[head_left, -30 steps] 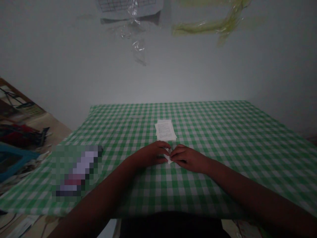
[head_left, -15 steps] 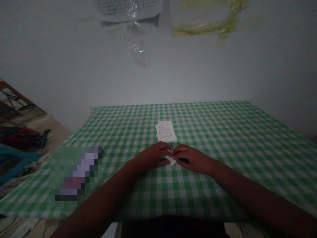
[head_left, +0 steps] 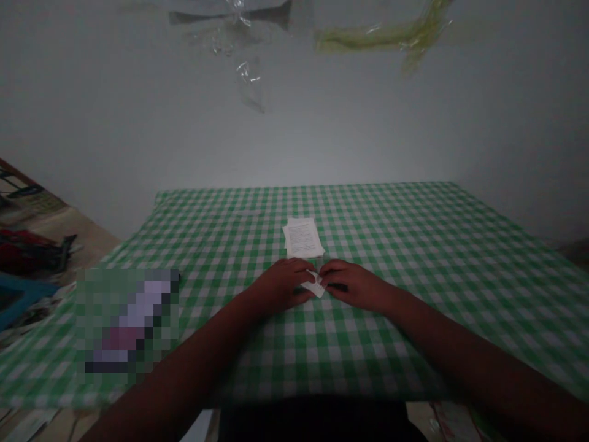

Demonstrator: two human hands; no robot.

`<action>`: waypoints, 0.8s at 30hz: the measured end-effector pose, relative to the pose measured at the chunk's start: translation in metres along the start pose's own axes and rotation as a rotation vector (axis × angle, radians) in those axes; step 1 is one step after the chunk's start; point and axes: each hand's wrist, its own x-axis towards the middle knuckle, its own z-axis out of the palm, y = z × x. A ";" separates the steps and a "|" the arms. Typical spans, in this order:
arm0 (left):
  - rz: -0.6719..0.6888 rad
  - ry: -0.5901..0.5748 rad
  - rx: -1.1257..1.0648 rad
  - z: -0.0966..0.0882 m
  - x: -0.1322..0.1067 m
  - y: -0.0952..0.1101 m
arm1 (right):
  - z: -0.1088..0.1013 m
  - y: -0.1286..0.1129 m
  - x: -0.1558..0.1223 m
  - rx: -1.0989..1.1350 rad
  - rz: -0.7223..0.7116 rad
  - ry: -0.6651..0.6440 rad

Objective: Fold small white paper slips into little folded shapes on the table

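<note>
A small piece of white paper lies between my two hands, low over the checked tablecloth. My left hand grips its left side, fingers bent around the edge. From the other side my right hand pinches the paper with thumb and fingertips. Parts of the paper are hidden under the fingers, and its exact fold cannot be made out. Just beyond the fingertips rests a small stack of printed paper sheets, slightly fanned at the edges.
A green and white checked tablecloth covers the table up to the wall. At the left lies a blurred-out phone-like object. Clear and yellow tape sticks to the wall. A blue object and clutter stand on the floor at left.
The view has tilted and shifted a little, so the table appears slightly higher and further left. Both hands stay on the small paper, with more of it showing between the fingers.
</note>
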 end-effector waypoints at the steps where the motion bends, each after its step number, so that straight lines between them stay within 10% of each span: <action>1: -0.002 0.006 -0.005 0.000 0.000 0.000 | 0.000 0.000 0.000 0.004 -0.005 -0.003; 24: 0.098 -0.002 0.020 0.004 0.001 -0.007 | -0.001 -0.006 0.003 0.033 -0.031 0.011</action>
